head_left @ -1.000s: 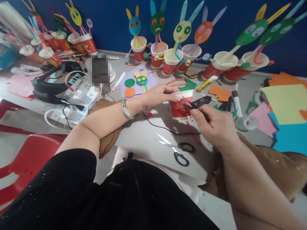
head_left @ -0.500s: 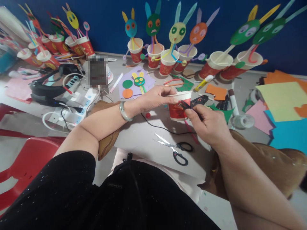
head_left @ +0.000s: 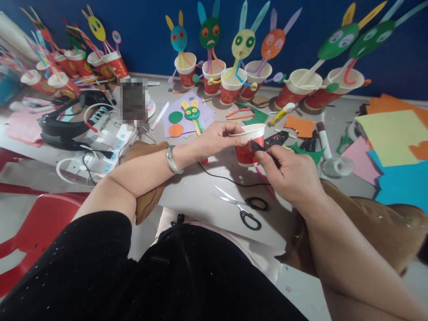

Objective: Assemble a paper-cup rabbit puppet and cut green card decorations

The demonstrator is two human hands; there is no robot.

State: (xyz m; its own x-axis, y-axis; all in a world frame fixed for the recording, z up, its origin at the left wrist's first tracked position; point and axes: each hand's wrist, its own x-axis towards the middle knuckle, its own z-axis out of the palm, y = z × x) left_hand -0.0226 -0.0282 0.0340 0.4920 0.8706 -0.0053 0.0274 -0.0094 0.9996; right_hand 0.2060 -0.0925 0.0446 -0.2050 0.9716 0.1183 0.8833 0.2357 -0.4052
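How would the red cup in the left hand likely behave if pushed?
The red cup is probably light, since the left hand holds it near the rim. Its thin-looking wall may dent; its base, narrower than its mouth, could let it tip.

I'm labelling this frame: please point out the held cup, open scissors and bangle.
Held cup [head_left: 246, 155], head view: red side wall.
Open scissors [head_left: 238, 203], head view: around the pivot.
Bangle [head_left: 170, 160], head view: its band.

A deep-blue wall [head_left: 143, 40] rises behind a pale table [head_left: 190, 191], a red plastic chair [head_left: 47, 220] standing at left.
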